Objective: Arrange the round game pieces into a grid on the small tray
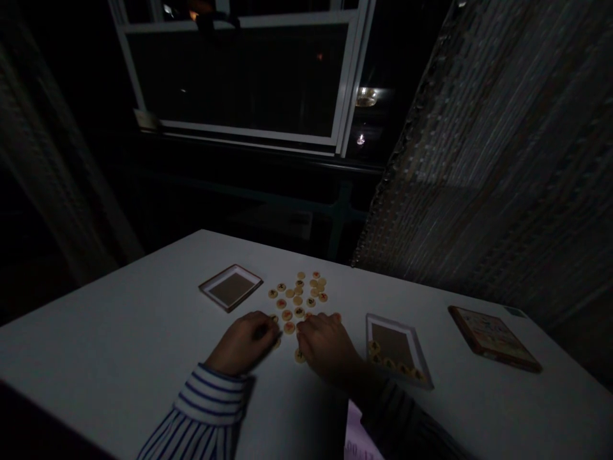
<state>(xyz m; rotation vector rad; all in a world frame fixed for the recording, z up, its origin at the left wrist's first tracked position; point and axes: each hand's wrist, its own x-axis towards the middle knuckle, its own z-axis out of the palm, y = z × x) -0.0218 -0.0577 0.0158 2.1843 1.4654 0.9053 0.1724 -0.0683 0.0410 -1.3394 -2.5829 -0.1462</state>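
Observation:
Round wooden Chinese chess pieces (297, 300) lie scattered on a white table (158, 332), some showing red or black characters, others plain. At the near left edge of the scatter is my left hand (244, 342), its fingers curled in toward the thumb; pieces lie right by its fingertips. My right hand (325, 345) is bent over the near right side, with a piece (299, 356) beside its thumb and others partly covered. Whatever either hand's fingers enclose is hidden. An open tray (397, 342) right of my right hand holds several pieces lined along its near side.
A shallow tray or lid (231, 287) with a brown inside lies beyond my left hand. Far right is a flat box (494, 338) with a printed top. A lit screen (359, 437) shows at the near edge. Behind the table are a window (239, 83) and curtains (498, 160).

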